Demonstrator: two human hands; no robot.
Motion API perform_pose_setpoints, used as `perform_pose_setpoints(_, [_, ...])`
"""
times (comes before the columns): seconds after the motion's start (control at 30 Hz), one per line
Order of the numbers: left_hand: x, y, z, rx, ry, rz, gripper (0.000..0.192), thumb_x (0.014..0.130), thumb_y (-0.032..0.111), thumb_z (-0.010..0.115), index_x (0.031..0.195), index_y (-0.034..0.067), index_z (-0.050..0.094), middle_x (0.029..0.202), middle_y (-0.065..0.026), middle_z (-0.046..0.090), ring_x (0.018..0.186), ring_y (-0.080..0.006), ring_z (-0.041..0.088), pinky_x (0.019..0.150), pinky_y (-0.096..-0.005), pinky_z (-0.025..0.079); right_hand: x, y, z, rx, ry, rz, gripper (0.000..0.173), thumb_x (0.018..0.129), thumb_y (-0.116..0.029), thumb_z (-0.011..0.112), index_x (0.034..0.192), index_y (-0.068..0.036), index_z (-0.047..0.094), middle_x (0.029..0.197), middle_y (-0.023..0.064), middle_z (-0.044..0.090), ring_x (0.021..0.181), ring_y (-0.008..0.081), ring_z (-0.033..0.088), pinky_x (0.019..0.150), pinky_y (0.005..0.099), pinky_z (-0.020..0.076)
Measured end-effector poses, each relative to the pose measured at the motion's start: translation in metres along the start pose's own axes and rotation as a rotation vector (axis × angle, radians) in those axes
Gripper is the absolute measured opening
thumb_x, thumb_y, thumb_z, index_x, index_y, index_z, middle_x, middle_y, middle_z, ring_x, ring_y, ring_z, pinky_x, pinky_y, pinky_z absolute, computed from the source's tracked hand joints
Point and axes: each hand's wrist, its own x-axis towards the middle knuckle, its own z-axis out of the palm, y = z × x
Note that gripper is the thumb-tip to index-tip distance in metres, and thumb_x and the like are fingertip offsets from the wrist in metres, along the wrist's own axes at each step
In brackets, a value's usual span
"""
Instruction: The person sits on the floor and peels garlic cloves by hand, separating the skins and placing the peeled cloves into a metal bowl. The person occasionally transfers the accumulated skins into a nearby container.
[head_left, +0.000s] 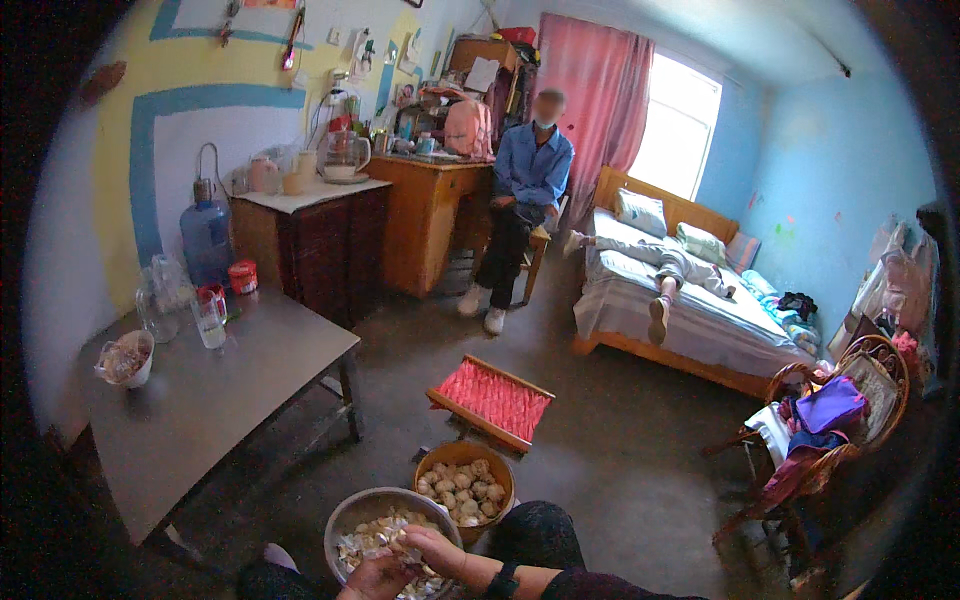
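Both hands meet over a metal basin (334, 517) that holds garlic cloves and pale papery skins (367, 536). My left hand (381, 576) is low over the basin, its fingers curled close to those of my right hand (433, 549), which comes in from the right with a dark band at the wrist. A small pale piece, apparently garlic, shows between the fingertips; which hand grips it is not clear. Just beyond the basin stands a round yellowish-brown container (504, 459) full of whole garlic bulbs (461, 491).
A folding stool with red webbing (491, 397) stands ahead. At left is a table (225, 382) with a glass mug (210, 319) and bowl (127, 358). A seated person (532, 169), a person lying on a bed (675, 262), and a clothes-laden chair (877, 390) are farther off.
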Motion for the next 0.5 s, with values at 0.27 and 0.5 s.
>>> perform_pose_setpoints(0.27, [-0.047, 0.003, 0.047, 0.973, -0.055, 0.155, 0.039, 0.085, 0.012, 0.056, 0.12, -0.001, 0.05, 0.118, -0.0156, 0.056, 0.101, -0.0305, 0.057, 0.09, -0.0383, 0.048, -0.024, -0.028, 0.004, 0.152, -0.11, 0.044, 0.029, 0.087, -0.035, 0.05, 0.093, -0.007, 0.057, 0.083, 0.0028, 0.058, 0.065, 0.0124, 0.054, 0.051, 0.025, 0.0425])
perform_pose_setpoints(0.5, [-0.078, 0.001, 0.105, 0.482, 0.268, 0.373, 0.032, 0.079, 0.015, 0.054, 0.109, 0.004, 0.057, 0.092, -0.0059, 0.062, 0.084, -0.0186, 0.059, 0.073, -0.032, 0.049, -0.035, -0.076, 0.0, 0.315, -0.056, 0.142, 0.029, 0.08, -0.03, 0.054, 0.098, -0.007, 0.059, 0.085, 0.0086, 0.06, 0.073, 0.0239, 0.058, 0.051, 0.0395, 0.0501])
